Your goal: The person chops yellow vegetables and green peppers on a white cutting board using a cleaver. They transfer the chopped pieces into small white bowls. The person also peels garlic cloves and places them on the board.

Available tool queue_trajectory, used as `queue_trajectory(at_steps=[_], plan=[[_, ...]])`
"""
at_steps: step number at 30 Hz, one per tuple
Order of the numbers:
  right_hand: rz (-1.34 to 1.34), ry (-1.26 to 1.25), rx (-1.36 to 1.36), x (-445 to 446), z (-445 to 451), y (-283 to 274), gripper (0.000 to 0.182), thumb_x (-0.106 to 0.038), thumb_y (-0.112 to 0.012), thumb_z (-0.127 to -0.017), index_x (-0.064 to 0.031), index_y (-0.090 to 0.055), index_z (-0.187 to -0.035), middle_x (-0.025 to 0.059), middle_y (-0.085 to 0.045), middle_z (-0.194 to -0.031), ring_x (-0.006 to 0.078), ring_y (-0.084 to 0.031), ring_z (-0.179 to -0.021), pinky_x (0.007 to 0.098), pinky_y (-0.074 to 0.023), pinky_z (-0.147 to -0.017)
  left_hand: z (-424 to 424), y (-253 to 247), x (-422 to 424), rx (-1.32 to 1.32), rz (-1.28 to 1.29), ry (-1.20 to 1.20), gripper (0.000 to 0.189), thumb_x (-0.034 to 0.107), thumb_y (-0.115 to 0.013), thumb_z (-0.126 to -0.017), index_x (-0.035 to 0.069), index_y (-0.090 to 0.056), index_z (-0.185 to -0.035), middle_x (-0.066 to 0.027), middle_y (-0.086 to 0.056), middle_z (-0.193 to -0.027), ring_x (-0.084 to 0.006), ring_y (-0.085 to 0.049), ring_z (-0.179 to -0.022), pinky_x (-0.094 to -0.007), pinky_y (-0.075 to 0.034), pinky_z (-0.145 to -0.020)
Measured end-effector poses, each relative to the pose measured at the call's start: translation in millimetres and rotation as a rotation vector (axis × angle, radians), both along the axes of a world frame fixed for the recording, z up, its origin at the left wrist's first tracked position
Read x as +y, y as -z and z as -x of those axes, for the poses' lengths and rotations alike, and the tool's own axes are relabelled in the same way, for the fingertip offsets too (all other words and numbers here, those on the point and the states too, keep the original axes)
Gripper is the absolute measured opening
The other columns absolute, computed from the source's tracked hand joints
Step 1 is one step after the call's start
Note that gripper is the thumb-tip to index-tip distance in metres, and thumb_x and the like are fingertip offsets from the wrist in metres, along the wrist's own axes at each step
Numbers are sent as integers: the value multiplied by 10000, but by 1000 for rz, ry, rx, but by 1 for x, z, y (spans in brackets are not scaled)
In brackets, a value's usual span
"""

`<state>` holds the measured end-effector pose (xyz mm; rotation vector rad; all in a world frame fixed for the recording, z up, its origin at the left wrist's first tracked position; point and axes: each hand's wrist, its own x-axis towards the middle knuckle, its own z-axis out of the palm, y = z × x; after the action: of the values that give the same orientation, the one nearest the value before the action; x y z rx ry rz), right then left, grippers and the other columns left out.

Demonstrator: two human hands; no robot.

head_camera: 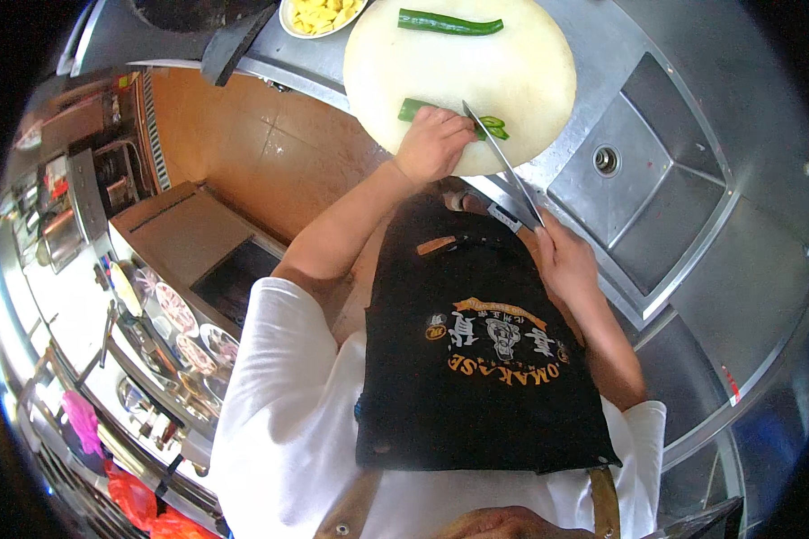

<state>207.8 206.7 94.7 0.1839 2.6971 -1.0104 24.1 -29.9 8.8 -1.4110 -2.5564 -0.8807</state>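
Note:
My left hand [435,143] is pressed over a green pepper [410,109] near the close edge of a round, pale cutting board [438,71]. The pepper's blunt end sticks out to the left of my fingers. In my right hand [566,259] is the handle of a kitchen knife [502,158], whose blade slants up across the board beside my left fingertips. Several cut green pepper slices [493,126] lie just right of the blade. Another long green pepper [450,23] rests across the far part of the board.
A white bowl [322,34] of yellow cut pieces stands on the steel counter [276,50], left of the board. At the right is a steel sink [596,195] with a drain. A brown box-like unit [175,219] stands on the left. Several plates [175,308] sit on a rack behind it.

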Motion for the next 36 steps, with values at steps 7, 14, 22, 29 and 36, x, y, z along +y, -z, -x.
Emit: queue_trajectory(at_steps=[7, 14, 22, 29, 36], plan=[[-9, 11, -56, -4, 7, -13, 314, -269, -573, -989, -150, -602, -1278, 212, -694, -950, 434, -664, -833, 534, -529, -697, 1, -2, 0, -47, -12, -3, 251, 31, -666, -708, 99, -673, -949, -40, -643, -1068, -257, -584, -993, -414, -416, -852], [105, 77, -23, -16, 13, -6, 299, -268, -567, -994, -145, -619, -1262, 219, -697, -967, 448, -663, -853, 534, -534, -732, 2, -2, 1, -73, -48, 7, 275, 4, -674, -681, 74, -667, -946, -85, -634, -1037, -299, -579, -977, -431, -429, -853], [48, 70, -97, -20, 16, 8, 308, -252, -580, -992, -107, -632, -1260, 228, -699, -1024, 431, -675, -897, 491, -548, -748, 9, -24, -9, -6, 170, 90, 284, 95, -659, -748, 96, -682, -1031, -65, -647, -1094, -272, -587, -996, -408, -421, -865], [34, 31, -59, -18, 14, 8, 338, -243, -562, -1001, -98, -598, -1303, 234, -699, -1029, 436, -673, -900, 490, -549, -766, 38, -18, -29, -26, 103, 190, 200, 82, -670, -773, 130, -710, -963, 3, -665, -1049, -209, -602, -980, -378, -411, -863], [1, 13, -173, -32, 15, -3, 351, -252, -551, -1006, -110, -584, -1325, 243, -696, -982, 451, -669, -877, 507, -546, -755, 36, -13, -26, -15, 97, 156, 195, 74, -675, -767, 145, -712, -944, 19, -680, -1035, -198, -605, -967, -374, -408, -854]])
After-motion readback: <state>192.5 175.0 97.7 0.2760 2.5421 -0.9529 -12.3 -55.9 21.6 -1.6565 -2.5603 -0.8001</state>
